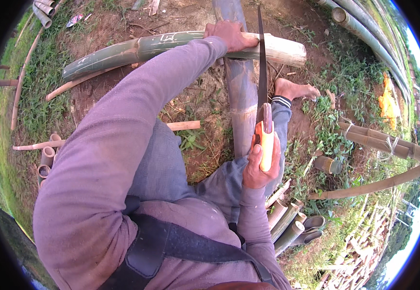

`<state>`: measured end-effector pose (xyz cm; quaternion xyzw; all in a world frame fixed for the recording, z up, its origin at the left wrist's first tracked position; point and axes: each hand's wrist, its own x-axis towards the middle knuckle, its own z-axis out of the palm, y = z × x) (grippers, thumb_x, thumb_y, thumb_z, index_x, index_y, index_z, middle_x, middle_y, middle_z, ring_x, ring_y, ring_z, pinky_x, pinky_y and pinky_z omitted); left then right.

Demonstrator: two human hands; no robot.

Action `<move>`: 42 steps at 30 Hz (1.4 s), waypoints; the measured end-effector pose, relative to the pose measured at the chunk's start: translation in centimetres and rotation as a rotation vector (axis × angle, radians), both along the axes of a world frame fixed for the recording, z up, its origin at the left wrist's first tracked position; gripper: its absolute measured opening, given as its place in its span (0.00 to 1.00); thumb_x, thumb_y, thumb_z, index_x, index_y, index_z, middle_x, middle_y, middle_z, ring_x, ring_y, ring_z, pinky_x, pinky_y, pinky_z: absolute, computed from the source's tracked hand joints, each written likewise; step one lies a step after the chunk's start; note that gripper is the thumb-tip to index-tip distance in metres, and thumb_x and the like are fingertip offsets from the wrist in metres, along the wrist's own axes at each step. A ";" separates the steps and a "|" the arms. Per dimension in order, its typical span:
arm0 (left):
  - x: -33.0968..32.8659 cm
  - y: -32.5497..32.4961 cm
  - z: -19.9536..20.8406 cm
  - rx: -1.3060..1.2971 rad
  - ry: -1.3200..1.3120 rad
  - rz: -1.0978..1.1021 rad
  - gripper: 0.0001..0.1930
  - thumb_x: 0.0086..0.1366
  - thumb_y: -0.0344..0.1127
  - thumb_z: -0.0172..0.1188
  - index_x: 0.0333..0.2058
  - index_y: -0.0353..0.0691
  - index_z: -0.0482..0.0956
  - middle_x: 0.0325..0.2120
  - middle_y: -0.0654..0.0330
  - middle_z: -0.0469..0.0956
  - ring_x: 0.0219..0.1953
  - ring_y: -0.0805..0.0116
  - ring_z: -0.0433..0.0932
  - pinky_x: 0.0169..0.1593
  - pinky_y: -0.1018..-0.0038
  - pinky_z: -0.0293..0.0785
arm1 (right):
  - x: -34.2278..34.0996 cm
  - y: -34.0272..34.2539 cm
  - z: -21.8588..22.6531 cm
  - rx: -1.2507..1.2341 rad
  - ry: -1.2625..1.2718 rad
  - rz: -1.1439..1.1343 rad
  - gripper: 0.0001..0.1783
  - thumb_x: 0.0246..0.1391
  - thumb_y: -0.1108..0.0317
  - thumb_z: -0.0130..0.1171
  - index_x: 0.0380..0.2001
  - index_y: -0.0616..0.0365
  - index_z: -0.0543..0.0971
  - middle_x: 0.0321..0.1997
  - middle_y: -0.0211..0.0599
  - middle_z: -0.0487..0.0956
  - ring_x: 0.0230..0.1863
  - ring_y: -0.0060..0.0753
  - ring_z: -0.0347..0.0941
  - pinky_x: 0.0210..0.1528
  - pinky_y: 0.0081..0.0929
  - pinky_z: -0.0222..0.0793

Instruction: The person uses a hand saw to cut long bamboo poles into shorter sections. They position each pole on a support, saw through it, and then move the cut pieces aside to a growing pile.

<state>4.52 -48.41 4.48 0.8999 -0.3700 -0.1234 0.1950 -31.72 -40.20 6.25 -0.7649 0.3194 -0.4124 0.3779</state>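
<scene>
A thick green bamboo piece (171, 44) lies crosswise in front of me, its right end pale and scraped. Under it a greyish bamboo pole (243, 118) runs away from me between my legs. My left hand (229, 36) is closed over the top of the green piece, right of its middle. In my right hand (260, 166) is the orange-and-yellow handle of a hand saw (262, 77), the fist wrapped round it. The long dark blade points away and crosses the bamboo just right of my left hand. I cannot tell how deep its teeth sit.
My bare foot (294, 90) stands right of the pole. Cut bamboo sections (289, 234) lie beside me at right, with a short stub (327, 165) farther out. Tied bamboo rails (379, 141) and an orange cloth (388, 104) are at far right. Long poles (369, 38) lie at upper right.
</scene>
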 end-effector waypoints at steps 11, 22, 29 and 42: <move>0.0 -0.5 -1.5 -0.058 -0.035 -0.001 0.50 0.58 0.82 0.55 0.59 0.39 0.83 0.56 0.44 0.84 0.61 0.49 0.82 0.64 0.53 0.73 | 3.9 -3.0 0.2 -0.063 0.082 0.038 0.29 0.72 0.60 0.63 0.64 0.74 0.75 0.60 0.53 0.82 0.54 0.40 0.84 0.53 0.33 0.83; -0.1 -0.2 -2.2 -0.038 -0.044 0.035 0.51 0.58 0.82 0.56 0.61 0.40 0.82 0.57 0.47 0.83 0.62 0.51 0.81 0.64 0.50 0.70 | 1.3 -1.7 -0.3 -0.065 0.035 0.063 0.27 0.73 0.61 0.63 0.64 0.72 0.75 0.56 0.49 0.83 0.56 0.30 0.81 0.47 0.22 0.81; -0.2 -0.1 0.1 -0.010 -0.034 0.012 0.49 0.58 0.81 0.57 0.61 0.42 0.83 0.57 0.50 0.84 0.62 0.53 0.81 0.62 0.49 0.68 | 1.5 -1.8 0.8 0.116 -0.053 0.096 0.28 0.69 0.71 0.63 0.67 0.74 0.72 0.58 0.55 0.85 0.56 0.40 0.85 0.59 0.34 0.80; 6.8 5.2 -1.2 -0.253 0.510 -0.208 0.52 0.58 0.75 0.68 0.68 0.38 0.73 0.65 0.41 0.74 0.71 0.45 0.71 0.74 0.47 0.64 | 6.7 -4.7 0.3 0.180 -0.059 0.039 0.24 0.69 0.70 0.66 0.64 0.68 0.77 0.55 0.46 0.85 0.52 0.32 0.83 0.55 0.30 0.79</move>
